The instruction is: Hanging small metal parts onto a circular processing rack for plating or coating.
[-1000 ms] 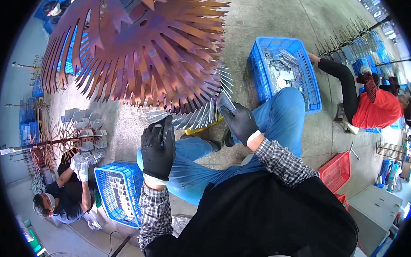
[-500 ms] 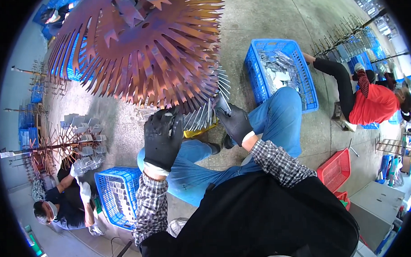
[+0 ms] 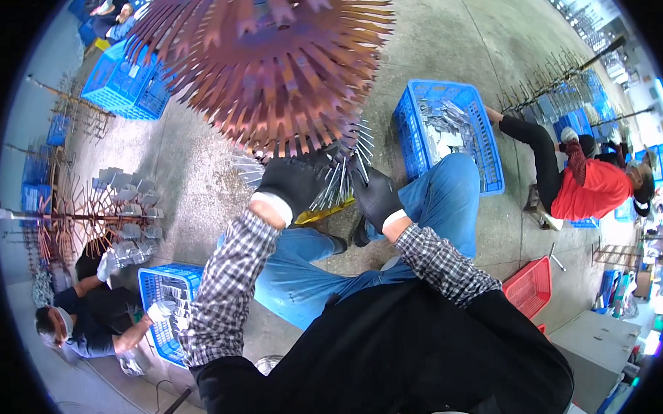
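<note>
A tiered rack of brown, heat-tinted forked metal strips (image 3: 283,70) spreads out in front of me. Thin silver metal pieces (image 3: 336,183) fan out below its near edge. My left hand (image 3: 298,180), in a black glove, reaches in at that edge with its fingers bent. The fingertips merge with the dark prongs, so what they grip is hidden. Across from it, my black-gloved right hand (image 3: 377,198) pinches a narrow silver metal piece (image 3: 360,162) among the fanned pieces. The two hands are close together but apart.
A blue crate (image 3: 495,176) of flat metal pieces stands beyond my right knee. Another blue crate (image 3: 147,286) is at left, where a co-worker's gloved hand (image 3: 160,311) reaches in. A red basket (image 3: 528,288) lies at right. A person in red (image 3: 594,187) sits farther right.
My left hand has moved right and in under the rack's edge. My right hand has brought its metal piece in among the fanned pieces. The rack appears shifted rightward and up in view.
</note>
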`<state>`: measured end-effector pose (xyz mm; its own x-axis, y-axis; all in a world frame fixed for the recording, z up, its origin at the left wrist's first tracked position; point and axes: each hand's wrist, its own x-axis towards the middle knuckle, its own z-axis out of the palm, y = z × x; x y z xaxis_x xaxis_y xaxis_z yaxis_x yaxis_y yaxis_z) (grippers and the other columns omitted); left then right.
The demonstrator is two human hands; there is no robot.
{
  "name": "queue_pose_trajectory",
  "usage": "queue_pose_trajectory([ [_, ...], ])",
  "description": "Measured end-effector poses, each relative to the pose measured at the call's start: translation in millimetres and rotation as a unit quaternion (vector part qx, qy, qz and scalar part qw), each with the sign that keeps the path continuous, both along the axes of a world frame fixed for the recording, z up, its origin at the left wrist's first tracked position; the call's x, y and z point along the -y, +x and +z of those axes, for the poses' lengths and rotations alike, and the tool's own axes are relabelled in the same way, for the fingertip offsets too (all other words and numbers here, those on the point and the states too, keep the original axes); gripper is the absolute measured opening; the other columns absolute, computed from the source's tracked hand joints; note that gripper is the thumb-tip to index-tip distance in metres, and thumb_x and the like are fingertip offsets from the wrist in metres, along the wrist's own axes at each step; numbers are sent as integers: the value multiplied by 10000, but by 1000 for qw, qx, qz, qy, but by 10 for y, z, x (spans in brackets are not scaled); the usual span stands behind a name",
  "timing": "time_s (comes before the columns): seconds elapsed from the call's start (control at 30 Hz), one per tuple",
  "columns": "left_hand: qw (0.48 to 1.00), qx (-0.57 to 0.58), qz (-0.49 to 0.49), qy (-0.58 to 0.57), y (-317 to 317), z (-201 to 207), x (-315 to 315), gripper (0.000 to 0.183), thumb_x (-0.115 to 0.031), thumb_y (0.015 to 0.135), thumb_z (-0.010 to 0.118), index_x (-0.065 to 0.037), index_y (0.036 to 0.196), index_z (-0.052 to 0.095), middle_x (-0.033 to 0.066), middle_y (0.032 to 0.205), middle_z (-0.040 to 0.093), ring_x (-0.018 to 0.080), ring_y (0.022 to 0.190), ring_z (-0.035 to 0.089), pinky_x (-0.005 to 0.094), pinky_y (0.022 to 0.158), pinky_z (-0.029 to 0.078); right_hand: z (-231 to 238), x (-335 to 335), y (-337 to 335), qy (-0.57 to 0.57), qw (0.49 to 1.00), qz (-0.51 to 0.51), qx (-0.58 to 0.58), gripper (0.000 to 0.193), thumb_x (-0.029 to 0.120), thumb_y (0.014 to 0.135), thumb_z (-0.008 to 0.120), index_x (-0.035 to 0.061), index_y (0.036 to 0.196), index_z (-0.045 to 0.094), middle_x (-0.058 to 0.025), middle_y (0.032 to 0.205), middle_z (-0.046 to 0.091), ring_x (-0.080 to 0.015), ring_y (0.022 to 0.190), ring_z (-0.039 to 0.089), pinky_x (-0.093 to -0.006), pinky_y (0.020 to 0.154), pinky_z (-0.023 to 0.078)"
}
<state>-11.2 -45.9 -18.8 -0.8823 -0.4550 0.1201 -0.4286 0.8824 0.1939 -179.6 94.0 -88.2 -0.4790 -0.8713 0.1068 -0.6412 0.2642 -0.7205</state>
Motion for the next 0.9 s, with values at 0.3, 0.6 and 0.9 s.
queue_pose_trajectory([
  [0.3, 995, -32, -28, 86, -89, 132, 33, 433, -276, 1030, 506, -187, 1432, 640, 65, 1452, 648, 277, 1234, 663, 375, 1023, 506, 116, 1, -20, -21, 999, 31, -9, 302, 254, 1020, 590, -23, 986, 705, -247, 810, 711, -408, 649, 650, -465, 601, 491],
  [0.6, 997, -56, -52, 22, -181, 85, 28, 415, -242, 1026, 505, -178, 1416, 632, 63, 1421, 663, 283, 1193, 677, 378, 971, 537, 182, -17, -28, -56, 996, 57, -29, 225, 171, 1005, 600, -6, 1088, 710, -228, 862, 726, -383, 654, 654, -448, 596, 488],
  [0.9, 995, -88, -34, -29, -247, -123, 4, 382, -343, 1000, 511, -227, 1332, 658, 84, 1260, 729, 313, 1061, 715, 462, 907, 538, 176, -42, -22, -47, 995, 70, -46, 240, 123, 987, 612, 15, 1181, 702, -226, 928, 737, -380, 682, 667, -435, 612, 503],
])
